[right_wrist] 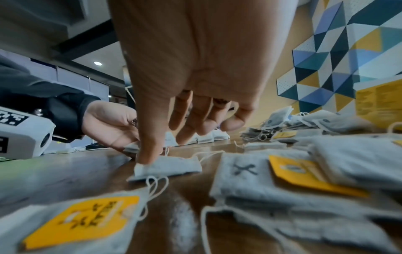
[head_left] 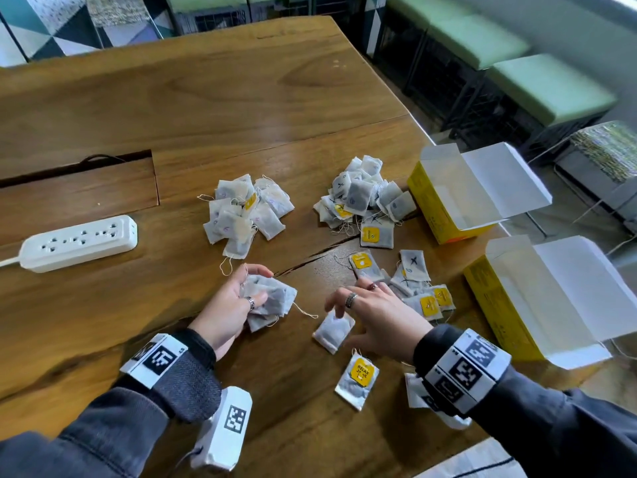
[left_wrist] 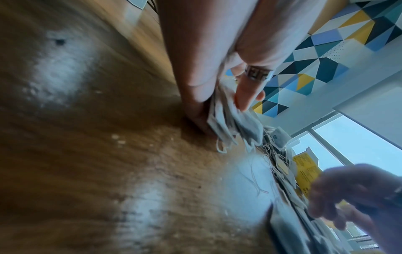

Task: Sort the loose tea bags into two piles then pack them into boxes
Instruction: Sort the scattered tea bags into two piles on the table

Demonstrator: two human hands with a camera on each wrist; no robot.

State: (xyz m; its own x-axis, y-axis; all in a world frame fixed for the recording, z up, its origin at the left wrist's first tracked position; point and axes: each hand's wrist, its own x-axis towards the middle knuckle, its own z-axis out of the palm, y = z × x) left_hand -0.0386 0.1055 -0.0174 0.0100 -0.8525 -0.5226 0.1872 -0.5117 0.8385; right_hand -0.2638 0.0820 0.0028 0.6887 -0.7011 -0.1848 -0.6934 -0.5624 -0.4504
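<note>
My left hand point(head_left: 255, 288) grips a bunch of grey tea bags point(head_left: 272, 300) just above the wooden table point(head_left: 206, 98); the left wrist view shows the bunch point(left_wrist: 230, 123) pinched between thumb and fingers. My right hand point(head_left: 348, 305) hovers with spread fingers over a single tea bag point(head_left: 334, 331), and its thumb point(right_wrist: 147, 154) presses on that bag's corner point(right_wrist: 172, 166). Two sorted piles lie beyond: a paler one point(head_left: 244, 212) and a darker one point(head_left: 365, 194). Several loose bags point(head_left: 413, 281) lie right of the hand. Two open yellow boxes point(head_left: 444, 208) point(head_left: 499, 305) stand at the right.
One bag with a yellow RELAX tag point(head_left: 358, 381) lies near my right wrist, another point(head_left: 413, 391) partly under it. A white power strip point(head_left: 79, 243) sits at the left by a cable cutout point(head_left: 76, 188). The table's edge runs just past the boxes.
</note>
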